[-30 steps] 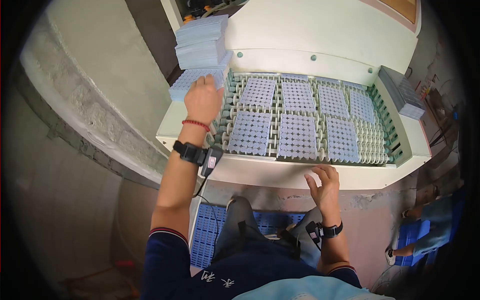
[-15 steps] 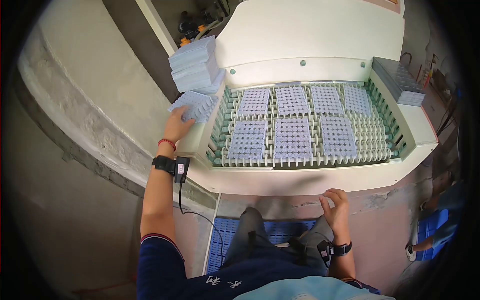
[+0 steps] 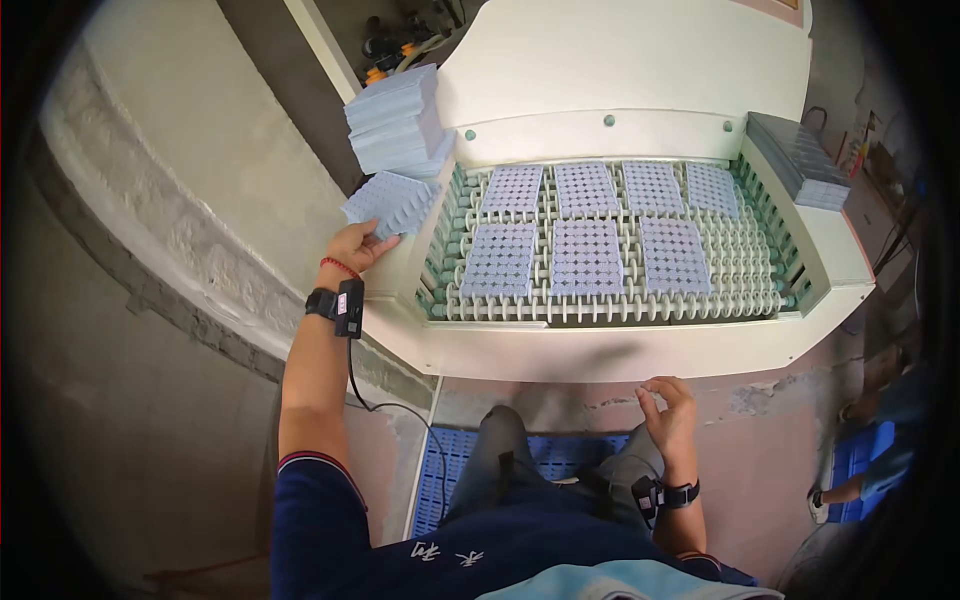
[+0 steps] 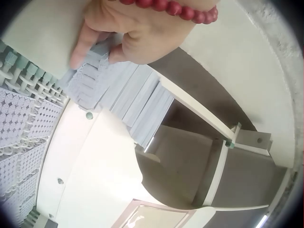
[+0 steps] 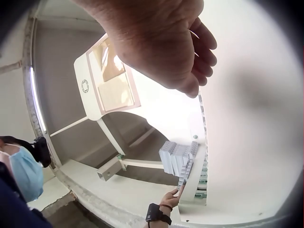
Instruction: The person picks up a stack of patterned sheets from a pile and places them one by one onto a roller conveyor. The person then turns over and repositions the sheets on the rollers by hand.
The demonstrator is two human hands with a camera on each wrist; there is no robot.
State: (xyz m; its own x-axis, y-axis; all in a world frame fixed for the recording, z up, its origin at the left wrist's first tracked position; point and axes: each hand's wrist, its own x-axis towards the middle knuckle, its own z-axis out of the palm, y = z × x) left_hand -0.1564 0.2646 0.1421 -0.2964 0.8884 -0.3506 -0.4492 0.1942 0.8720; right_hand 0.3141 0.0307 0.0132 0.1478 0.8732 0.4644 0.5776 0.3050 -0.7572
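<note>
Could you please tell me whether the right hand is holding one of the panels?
No, the right hand hangs empty in front of the machine, apart from the panels on its rollers.

Seven patterned sheets (image 3: pixel 586 257) lie on the rollers (image 3: pixel 745 258) — four in the back row, three in the front. Besides these: one fanned stack (image 3: pixel 385 200), three green studs (image 3: pixel 609 120), one left hand (image 3: pixel 360 245), one right hand (image 3: pixel 674 418), one red bracelet (image 3: pixel 340 267).

Left hand (image 4: pixel 137 29) on pale-blue sheets (image 4: pixel 88 80)
</note>
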